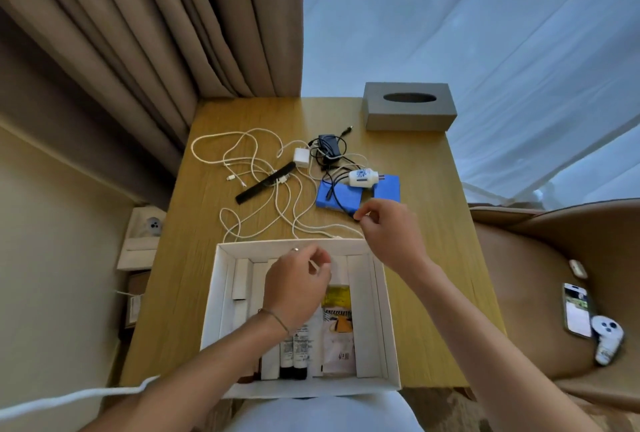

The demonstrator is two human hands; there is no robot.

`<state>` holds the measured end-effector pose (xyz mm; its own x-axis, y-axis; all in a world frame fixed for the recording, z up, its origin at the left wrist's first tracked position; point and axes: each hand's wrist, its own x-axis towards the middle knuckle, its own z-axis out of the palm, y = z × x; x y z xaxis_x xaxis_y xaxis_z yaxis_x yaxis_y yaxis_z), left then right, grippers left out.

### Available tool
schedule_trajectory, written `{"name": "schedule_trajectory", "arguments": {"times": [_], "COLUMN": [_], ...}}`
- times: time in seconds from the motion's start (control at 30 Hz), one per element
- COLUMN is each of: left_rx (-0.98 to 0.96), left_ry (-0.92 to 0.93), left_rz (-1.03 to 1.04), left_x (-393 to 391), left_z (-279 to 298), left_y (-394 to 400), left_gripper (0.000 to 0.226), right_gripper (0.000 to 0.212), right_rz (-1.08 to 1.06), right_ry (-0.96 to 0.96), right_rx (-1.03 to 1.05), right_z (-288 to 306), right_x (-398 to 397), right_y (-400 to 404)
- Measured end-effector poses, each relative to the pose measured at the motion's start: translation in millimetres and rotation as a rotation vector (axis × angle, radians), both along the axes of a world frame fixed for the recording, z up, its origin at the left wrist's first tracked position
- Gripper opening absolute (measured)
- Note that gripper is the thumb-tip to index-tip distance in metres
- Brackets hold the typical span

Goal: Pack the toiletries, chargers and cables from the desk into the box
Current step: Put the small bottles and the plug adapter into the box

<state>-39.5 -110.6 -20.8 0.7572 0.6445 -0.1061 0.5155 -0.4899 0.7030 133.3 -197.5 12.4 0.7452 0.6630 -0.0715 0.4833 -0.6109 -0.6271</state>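
Box (382, 296): white, near desk edge, toiletries already inside.
Left hand (298, 284): mine, over box, fingers curled; can't tell if holding anything.
Right hand (389, 230): mine, pinching black cable (334, 189).
Cable direction: runs away from my pinch toward black charger (328, 145); right hand nearer.

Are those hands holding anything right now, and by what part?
The left hand pinches a white cable over the box; the right hand seems to pinch it further along. Which part cannot be told.
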Motion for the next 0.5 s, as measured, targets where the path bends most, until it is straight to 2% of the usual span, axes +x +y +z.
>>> {"name": "schedule_trajectory", "arguments": {"times": [0.17, 0.5], "left_rx": [0.062, 0.086], "left_ry": [-0.132, -0.008], "left_rz": [-0.019, 0.044], "left_x": [18, 57], "left_z": [24, 17], "left_y": [25, 96], "left_gripper": [0.012, 0.014], "right_gripper": [0.033, 0.039], "right_rz": [0.0, 0.295], "right_ry": [0.037, -0.324], "right_rx": [-0.149, -0.473], "right_z": [-25, -80], "right_x": [55, 110], "right_y": [41, 91]}}
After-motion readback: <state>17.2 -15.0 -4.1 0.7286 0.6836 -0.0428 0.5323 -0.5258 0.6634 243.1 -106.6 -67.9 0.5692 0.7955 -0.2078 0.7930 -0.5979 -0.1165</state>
